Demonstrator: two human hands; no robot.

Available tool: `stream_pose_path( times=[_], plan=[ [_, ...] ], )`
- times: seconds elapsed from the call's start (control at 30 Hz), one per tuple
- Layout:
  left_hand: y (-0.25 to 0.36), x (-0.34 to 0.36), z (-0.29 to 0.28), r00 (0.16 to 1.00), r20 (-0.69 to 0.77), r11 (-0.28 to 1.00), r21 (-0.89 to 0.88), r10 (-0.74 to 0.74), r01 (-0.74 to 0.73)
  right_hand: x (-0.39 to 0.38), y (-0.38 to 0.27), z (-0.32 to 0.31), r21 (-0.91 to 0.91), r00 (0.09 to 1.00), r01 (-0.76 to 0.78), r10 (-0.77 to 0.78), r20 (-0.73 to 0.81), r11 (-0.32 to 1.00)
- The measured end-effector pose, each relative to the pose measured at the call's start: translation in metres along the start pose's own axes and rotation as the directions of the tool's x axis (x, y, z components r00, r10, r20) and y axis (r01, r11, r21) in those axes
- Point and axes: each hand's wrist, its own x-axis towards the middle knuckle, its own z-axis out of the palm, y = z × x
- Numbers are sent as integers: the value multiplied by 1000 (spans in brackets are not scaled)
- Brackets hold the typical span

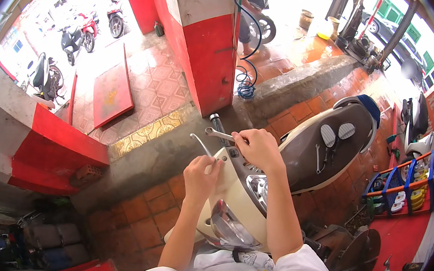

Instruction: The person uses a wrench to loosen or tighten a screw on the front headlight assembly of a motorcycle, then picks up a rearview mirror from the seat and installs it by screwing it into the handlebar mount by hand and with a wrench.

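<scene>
A cream scooter (pixel 230 190) stands in front of me, its handlebar grip (pixel 216 122) pointing away. My right hand (pixel 259 149) is closed around a silver wrench (pixel 222 134), whose ring end sticks out to the left near the grip. Lower and to the left, my left hand (pixel 200 180) has its fingers pinched at the inner end of the metal brake lever (pixel 201 144); what lies between them is hidden. On the brown seat (pixel 304 163) rest two oval mirrors (pixel 328 136) with dark stems and a second wrench (pixel 318 159).
A red-and-white pillar (pixel 207 55) rises ahead, with a coiled blue hose (pixel 245 90) beside it. A low concrete ledge (pixel 290 93) runs past the scooter. At right hangs a rack (pixel 407 190) of colourful bottles. Parked motorbikes (pixel 82 34) stand at far left; a person's leg (pixel 246 35) shows beyond the pillar.
</scene>
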Motion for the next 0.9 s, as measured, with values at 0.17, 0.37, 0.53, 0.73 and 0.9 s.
stream_pose_path(
  times=[0.17, 0.37, 0.53, 0.73, 0.9],
  plan=[
    [-13, 4, -2, 982, 97, 986, -55, 164, -159, -1, -1, 4, 24, 999, -6, 5, 32, 1000],
    [-20, 7, -8, 959, 147, 958, -192, 241, -212, -3, -8, 3, -2, 999, -1, 1, 49, 1000],
    [-18, 4, -1, 987, 82, 971, -211, 137, -117, -2, -2, 6, -21, 999, 36, -36, 19, 999],
    [-20, -1, 0, 992, 98, 958, -283, 80, -50, -4, -5, 7, -14, 998, 51, -50, 25, 999],
    [-20, -4, 7, 987, -11, 967, -199, 159, -158, -4, -6, 6, -22, 998, 54, -54, 22, 998]
  ],
)
